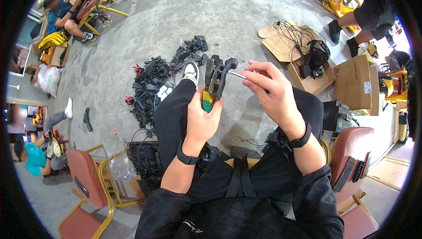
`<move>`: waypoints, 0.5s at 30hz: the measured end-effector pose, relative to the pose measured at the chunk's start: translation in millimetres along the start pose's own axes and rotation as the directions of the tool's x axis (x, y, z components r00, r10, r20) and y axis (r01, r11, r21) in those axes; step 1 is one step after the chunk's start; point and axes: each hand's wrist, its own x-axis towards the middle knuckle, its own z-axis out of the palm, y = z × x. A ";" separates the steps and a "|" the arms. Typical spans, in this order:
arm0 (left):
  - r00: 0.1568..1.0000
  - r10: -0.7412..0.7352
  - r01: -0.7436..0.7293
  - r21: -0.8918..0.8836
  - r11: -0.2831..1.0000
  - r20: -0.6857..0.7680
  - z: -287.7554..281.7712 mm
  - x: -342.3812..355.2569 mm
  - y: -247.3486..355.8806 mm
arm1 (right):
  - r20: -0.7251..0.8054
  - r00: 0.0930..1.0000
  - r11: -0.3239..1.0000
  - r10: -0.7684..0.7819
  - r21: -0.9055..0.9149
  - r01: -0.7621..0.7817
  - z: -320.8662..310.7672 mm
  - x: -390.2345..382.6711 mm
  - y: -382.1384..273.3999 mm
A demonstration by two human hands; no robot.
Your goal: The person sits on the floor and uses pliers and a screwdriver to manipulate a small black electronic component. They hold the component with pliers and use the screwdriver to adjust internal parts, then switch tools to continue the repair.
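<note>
My left hand [203,121] is closed around the lower end of a black plastic part [224,77] with two curved arms, held up over my lap. Yellow and green pieces [207,101] show at its base, between my thumb and fingers; whether they belong to the part I cannot tell. Between thumb and fingertips, my right hand [273,90] pinches a thin silver rod [238,75]. The rod's far end meets or passes behind the right side of the black part; its exact contact is hidden.
Black parts and cables [154,78] lie heaped on the floor beside my shoe. At the right are an open cardboard box [310,78] with cables and a taller carton [355,83]. Red chairs [83,173] stand on both sides. Other people sit at the left; one stands far right.
</note>
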 end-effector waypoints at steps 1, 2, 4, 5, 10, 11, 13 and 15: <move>1.000 -0.011 0.011 -0.026 1.000 0.007 1.2 -0.5 1.8 | 0.003 0.999 0.999 -0.039 -0.031 0.039 1.5 -0.7 2.5; 1.000 -0.021 0.022 -0.053 0.998 0.014 1.9 -0.6 3.4 | 0.007 0.997 0.995 -0.077 -0.063 0.077 2.2 -1.1 3.8; 0.999 -0.028 0.029 -0.056 0.998 0.018 1.1 -0.3 3.3 | 0.011 0.996 0.992 -0.088 -0.095 0.089 2.2 -1.9 3.2; 0.999 -0.031 0.032 -0.056 0.998 0.019 0.4 -0.3 3.0 | 0.014 0.995 0.989 -0.095 -0.109 0.096 2.6 -2.3 2.7; 1.000 -0.002 0.002 0.017 1.000 0.013 -1.0 0.0 0.0 | 0.004 0.997 0.991 -0.076 -0.114 0.076 2.9 -2.9 -0.2; 1.000 -0.002 0.002 0.027 1.000 0.013 -1.0 0.1 0.5 | -0.003 0.997 0.990 -0.077 -0.116 0.077 2.6 -2.8 -0.7; 1.000 -0.017 0.017 0.012 1.000 0.012 -0.3 0.4 0.8 | -0.004 0.997 0.990 -0.074 -0.122 0.073 2.1 -2.8 -0.9; 1.000 -0.028 0.027 0.012 1.000 0.011 -0.3 0.3 1.3 | -0.006 0.997 0.989 -0.075 -0.127 0.073 2.1 -3.0 -1.0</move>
